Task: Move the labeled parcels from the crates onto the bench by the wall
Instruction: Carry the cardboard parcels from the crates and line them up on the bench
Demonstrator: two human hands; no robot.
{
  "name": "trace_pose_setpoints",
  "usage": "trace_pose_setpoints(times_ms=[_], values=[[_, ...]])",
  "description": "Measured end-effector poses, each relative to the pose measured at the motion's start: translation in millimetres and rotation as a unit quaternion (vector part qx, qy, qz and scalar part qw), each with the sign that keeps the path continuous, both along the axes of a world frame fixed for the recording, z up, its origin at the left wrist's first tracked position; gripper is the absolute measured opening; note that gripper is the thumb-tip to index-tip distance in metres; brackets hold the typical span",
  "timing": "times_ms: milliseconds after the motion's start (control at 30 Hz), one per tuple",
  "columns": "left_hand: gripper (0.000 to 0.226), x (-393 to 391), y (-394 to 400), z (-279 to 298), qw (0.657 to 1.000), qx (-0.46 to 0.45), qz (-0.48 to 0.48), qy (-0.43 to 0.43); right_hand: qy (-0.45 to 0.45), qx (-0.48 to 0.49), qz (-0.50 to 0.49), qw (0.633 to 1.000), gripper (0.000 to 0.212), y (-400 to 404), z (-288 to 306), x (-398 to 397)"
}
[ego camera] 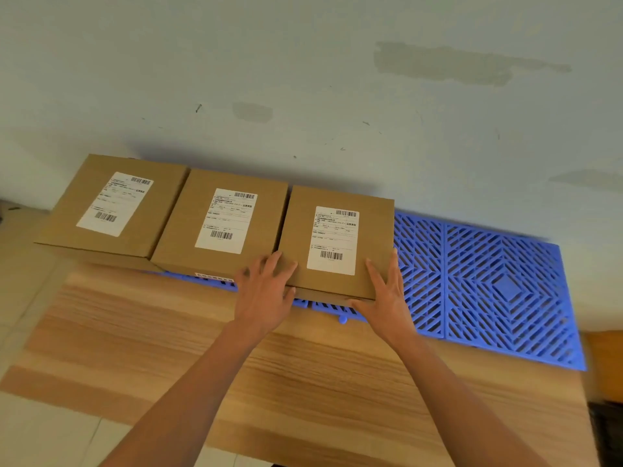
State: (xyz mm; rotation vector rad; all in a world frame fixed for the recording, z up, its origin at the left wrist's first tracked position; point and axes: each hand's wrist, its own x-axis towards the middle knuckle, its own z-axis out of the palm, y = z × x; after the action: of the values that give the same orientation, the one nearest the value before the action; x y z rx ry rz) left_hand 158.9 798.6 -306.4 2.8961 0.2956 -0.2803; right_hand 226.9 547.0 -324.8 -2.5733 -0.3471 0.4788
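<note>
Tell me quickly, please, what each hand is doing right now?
Left hand: open, fingers straight against the left side of the right-hand parcel.
Right hand: open, fingers straight against that parcel's right side.

Barcoded labels [332,240] on parcels [337,241], print illegible

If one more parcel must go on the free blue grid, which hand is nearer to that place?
Probably the right hand: it rests on the right edge of the third brown cardboard parcel, directly beside the bare blue plastic grid.
</note>
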Motion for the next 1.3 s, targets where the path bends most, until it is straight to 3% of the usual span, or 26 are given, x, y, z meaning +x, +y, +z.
trace_pose_setpoints(times_ms=[233, 400, 567, 833, 1100, 1300], values=[[0.05, 3, -6, 12, 0.999, 0.014, -0.014, 0.026, 0.016, -0.043, 0.018, 0.999, 0.086, 0, 12, -3], [0.048, 8, -33, 31, 0.999, 0.003, -0.044, 0.003, -0.023, 0.0, 0.005, 1.0, 0.058, -22, 28, -8], [0.048, 15, -91, 53, 0.995, -0.018, -0.097, -0.019, -0.038, 0.051, -0.042, 0.997, 0.045, -72, 52, -21], [0.048, 5, -236, 84, 0.974, -0.026, -0.221, -0.04, -0.093, 0.064, -0.118, 0.987, 0.037, -208, 91, -77], [0.05, -54, -411, 118, 0.945, 0.003, -0.32, -0.07, -0.131, 0.061, -0.213, 0.966, 0.031, -373, 128, -176], [0.05, -93, -544, 134, 0.919, -0.004, -0.388, -0.066, -0.098, 0.033, -0.295, 0.95, 0.039, -492, 145, -259]])
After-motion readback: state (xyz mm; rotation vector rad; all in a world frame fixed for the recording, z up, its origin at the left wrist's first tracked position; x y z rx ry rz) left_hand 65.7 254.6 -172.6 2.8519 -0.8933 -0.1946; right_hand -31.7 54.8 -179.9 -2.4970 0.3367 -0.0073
